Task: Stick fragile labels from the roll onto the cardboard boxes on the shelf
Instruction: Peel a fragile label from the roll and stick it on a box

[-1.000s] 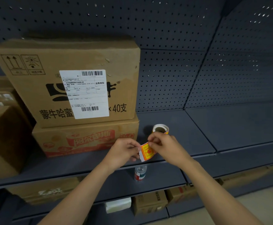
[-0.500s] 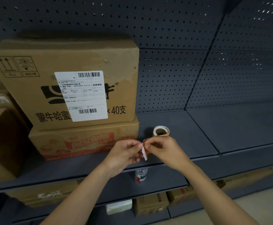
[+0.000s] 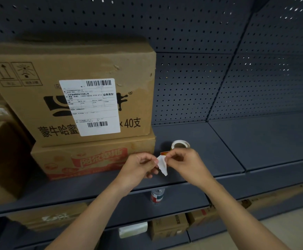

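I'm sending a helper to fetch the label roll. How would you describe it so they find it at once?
On the dark grey shelf, find the stacked cardboard boxes. Just right of the lower box, with red print, sits a small roll, behind the person's right hand. It is the only round thing on that shelf, white with a brown core.

My L hand (image 3: 139, 167) & R hand (image 3: 185, 163) both pinch a white backing strip (image 3: 162, 165), orange label (image 3: 163, 153) edge at its top. Roll (image 3: 180, 144) sits on shelf (image 3: 219, 141) just behind R hand, near 2 stacked cardboard boxes (image 3: 93, 159).
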Demonstrator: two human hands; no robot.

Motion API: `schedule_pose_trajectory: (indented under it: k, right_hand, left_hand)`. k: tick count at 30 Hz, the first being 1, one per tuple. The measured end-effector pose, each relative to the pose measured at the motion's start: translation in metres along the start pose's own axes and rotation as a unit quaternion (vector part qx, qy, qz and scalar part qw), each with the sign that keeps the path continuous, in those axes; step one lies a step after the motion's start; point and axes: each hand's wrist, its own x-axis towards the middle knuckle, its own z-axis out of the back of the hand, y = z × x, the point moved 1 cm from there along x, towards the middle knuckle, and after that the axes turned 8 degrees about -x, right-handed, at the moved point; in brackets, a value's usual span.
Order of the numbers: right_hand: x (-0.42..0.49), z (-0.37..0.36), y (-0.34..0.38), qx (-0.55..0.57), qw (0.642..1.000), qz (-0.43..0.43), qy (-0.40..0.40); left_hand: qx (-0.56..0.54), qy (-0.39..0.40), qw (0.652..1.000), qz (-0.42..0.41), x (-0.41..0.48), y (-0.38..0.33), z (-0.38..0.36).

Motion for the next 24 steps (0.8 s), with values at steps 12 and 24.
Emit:
schedule_pose_trajectory:
  k: [12,24]
  right_hand:
    - [0.009,0.035,0.011,0.062,0.989,-0.063,-0.118]
    - [-0.018,0.021,0.063,-0.047,0.955,0.136,-0.261]
  left_hand:
    - [0.207,-0.071,0.975,-0.036,-0.002,0.002,0.012]
    - [-0.005,-0.091,0.994,-0.066,-0.035,-0.049,0.004]
